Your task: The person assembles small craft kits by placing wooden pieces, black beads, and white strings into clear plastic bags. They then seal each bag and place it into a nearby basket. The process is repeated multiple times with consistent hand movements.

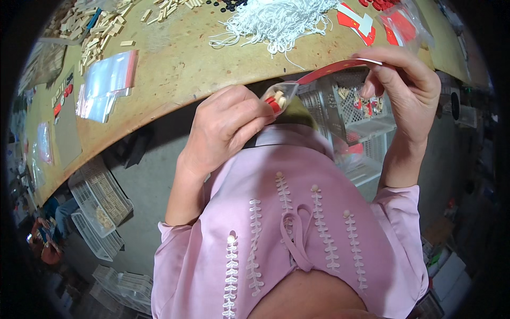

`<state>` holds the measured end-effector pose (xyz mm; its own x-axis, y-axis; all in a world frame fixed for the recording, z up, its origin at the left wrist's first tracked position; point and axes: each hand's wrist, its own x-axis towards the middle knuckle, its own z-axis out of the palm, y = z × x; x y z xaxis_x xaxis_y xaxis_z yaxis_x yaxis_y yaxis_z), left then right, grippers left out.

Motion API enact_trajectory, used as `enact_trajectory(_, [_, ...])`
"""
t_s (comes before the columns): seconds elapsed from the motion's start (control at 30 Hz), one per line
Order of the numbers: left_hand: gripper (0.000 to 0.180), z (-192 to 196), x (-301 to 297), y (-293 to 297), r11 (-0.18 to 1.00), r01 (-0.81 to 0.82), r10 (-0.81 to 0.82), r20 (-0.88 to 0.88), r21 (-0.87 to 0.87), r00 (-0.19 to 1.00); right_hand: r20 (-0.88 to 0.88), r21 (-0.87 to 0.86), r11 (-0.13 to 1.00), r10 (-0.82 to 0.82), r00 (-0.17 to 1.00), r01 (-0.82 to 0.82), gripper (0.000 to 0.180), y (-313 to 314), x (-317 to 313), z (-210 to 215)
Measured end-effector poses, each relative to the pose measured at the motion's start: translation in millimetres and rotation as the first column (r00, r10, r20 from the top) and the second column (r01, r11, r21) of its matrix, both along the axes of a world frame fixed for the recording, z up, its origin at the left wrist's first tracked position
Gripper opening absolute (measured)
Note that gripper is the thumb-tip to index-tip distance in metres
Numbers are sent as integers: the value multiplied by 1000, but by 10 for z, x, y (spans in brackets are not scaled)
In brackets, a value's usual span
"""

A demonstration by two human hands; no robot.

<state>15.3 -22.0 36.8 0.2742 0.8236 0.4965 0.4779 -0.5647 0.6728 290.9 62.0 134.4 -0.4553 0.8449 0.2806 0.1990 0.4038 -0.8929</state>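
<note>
My left hand [226, 121] is closed around a small see-through plastic bag [290, 91], held just off the table's near edge. Red and pale wooden pieces [276, 100] show inside the bag. Between the thumb and fingers of my right hand [409, 87] is one end of a red card strip [334, 67] with a white underside. The strip bends in an arc, and its other end meets the mouth of the bag; whether it reaches inside I cannot tell.
On the table [175, 74] lie a heap of white cords [276, 24], wooden blocks [101, 40], stacked plastic bags [109, 80] and red cards [356, 24]. Below its edge stand grey plastic baskets [366, 125] with small parts. More crates [101, 194] sit on the floor at left.
</note>
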Motion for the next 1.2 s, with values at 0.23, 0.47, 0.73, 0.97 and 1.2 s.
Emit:
enact_trajectory(0.23, [8, 76, -62, 27, 996, 86, -86, 11, 14, 996, 171, -121, 979, 184, 968, -165, 19, 52, -319, -35])
enact_trajectory(0.47, [13, 93, -100, 60, 990, 121, -122, 8, 70, 993, 196, -6, 956, 289, 937, -294, 16, 231, -328, -191])
enact_trajectory(0.73, [7, 76, -24, 113, 994, 72, -74, 31, 84, 997, 391, -210, 906, 422, 818, -367, 13, 130, -530, -218])
enact_trajectory(0.97, [6, 7, -22, 143, 998, 5, -6, 22, 62, 1000, 451, -441, 852, 482, 751, -283, 17, 154, -594, -211])
enact_trajectory(1.2, [9, 2, 47, 164, 997, -26, 29, -35, 71, 999, 487, -331, 866, 497, 718, -375, 23, 80, -585, -431])
